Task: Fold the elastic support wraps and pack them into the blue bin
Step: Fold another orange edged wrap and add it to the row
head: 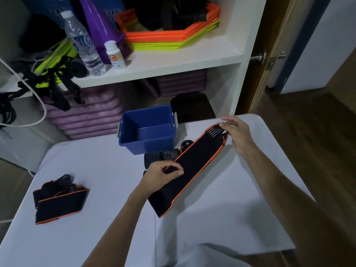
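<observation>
Left hand fingers curled, pinching orange-trimmed black wrap mid-length; right hand fingertips pinching its far end above bench.

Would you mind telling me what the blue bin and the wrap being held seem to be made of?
Blue bin: likely moulded plastic, smooth and slightly glossy, with rigid walls and grey clip handles.
Wrap: seemingly matte black stretch fabric with orange stitched edging; it lies flat and limp, pinched by the left hand and right hand.

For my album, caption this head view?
Two hands stretch an orange-edged wrap beside the blue bin.
</observation>
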